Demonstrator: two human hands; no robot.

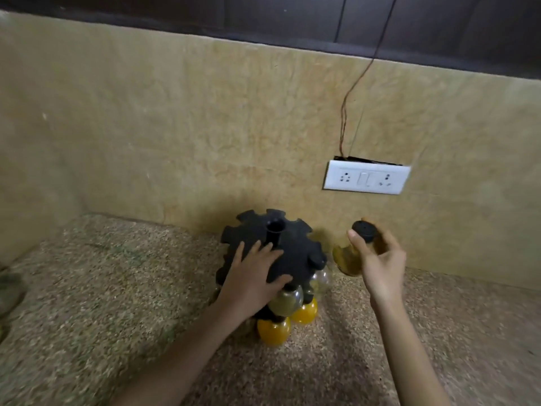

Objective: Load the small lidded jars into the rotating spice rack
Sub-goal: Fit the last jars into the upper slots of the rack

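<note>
Head camera view, looking down at a speckled stone surface (117, 288) that meets a tan wall. The landmark is a black rotating spice rack (275, 247), standing on the surface close to the wall, near the middle of the picture. Its top is a flat disc with notches cut around the rim and a short black tube rising from its centre.

The left hand (254, 276) lies flat on the front left part of the rack's top disc, fingers spread wide and holding nothing, the thumb reaching toward the disc's front edge.

Below the disc's front edge hang several small jars. A clear jar with olive-green contents (285, 301) sits just under the thumb. Beneath and in front of it are two jars filled with bright yellow-orange powder (274, 329), one beside the other. A nearly clear jar (320, 279) hangs at the rack's right side.

To the right of the rack, apart from it, the right hand (380, 260) grips a small jar with a black lid (355, 250), fingers wrapped around its neck. The jar is tilted, its brownish-yellow body toward the rack, held above the surface.

On the wall above and right of the rack is a white switch and socket plate (366, 177), with a thin wire (345, 112) running upward from it.
</note>
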